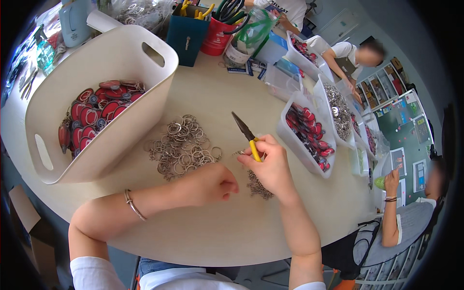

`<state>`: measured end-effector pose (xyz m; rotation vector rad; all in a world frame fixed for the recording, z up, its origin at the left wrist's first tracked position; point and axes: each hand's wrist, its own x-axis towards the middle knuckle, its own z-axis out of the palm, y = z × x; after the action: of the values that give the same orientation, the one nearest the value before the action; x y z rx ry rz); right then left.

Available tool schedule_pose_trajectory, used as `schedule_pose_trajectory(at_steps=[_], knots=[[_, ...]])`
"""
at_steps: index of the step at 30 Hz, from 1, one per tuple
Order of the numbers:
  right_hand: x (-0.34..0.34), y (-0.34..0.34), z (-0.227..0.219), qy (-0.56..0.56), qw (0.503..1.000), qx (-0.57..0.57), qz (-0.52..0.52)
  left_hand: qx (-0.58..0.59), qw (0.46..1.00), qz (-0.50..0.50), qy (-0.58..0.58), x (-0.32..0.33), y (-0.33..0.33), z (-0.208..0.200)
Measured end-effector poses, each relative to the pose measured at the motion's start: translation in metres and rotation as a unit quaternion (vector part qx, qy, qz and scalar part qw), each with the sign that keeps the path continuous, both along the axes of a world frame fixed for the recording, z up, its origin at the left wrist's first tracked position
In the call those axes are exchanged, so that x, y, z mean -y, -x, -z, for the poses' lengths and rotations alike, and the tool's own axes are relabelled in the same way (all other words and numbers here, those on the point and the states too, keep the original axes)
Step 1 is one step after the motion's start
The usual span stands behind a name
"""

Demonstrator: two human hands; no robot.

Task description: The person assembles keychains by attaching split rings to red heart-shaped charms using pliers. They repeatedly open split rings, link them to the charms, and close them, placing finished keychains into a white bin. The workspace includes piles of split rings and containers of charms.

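Observation:
Yellow-handled needle-nose pliers (246, 133) are gripped in my right hand (267, 162), their dark jaws pointing up and away to the left. A small metal piece (239, 153) shows at the fingertips of that hand. My left hand (212, 185) is closed, its fingers curled inward over the table; what they hold, if anything, is hidden. Just beyond it lies a loose pile of silver split rings (186, 147). Beneath my right hand is a smaller heap of fine metal chain pieces (258, 186), partly covered by the hand.
A large white bin (162, 63) with red keychain fobs (104, 108) stands at left. Clear trays (309, 133) of red fobs and metal parts line the right. A blue-green box (182, 41) and red tool cup (216, 38) sit behind. Other people (403, 232) work nearby.

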<state>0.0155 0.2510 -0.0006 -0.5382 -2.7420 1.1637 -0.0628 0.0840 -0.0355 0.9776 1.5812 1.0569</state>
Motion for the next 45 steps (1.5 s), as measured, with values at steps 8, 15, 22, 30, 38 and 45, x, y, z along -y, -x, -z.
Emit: schedule_pose_trajectory(at_steps=[8,15,22,30,38,45], knots=[[0.005,-0.025,-0.010,0.003,0.993,-0.060,-0.105,0.522,0.819,-0.238,-0.011,-0.008,-0.021,-0.002],[0.002,-0.031,-0.012,0.010,0.996,-0.068,-0.060,0.401,0.866,-0.295,-0.052,-0.002,-0.011,-0.002],[-0.022,-0.030,0.035,-0.119,0.991,-0.049,-0.047,0.379,0.871,-0.311,-0.034,-0.010,-0.013,-0.003],[-0.020,-0.022,0.038,-0.129,0.990,-0.002,-0.064,0.318,0.909,-0.264,-0.057,-0.004,-0.015,-0.005],[-0.017,-0.040,-0.013,0.203,0.979,-0.012,-0.022,0.207,0.953,-0.204,-0.087,-0.002,-0.025,-0.012],[-0.015,-0.047,-0.022,0.323,0.945,0.019,-0.044,0.257,0.946,-0.152,-0.124,-0.001,-0.029,-0.010]])
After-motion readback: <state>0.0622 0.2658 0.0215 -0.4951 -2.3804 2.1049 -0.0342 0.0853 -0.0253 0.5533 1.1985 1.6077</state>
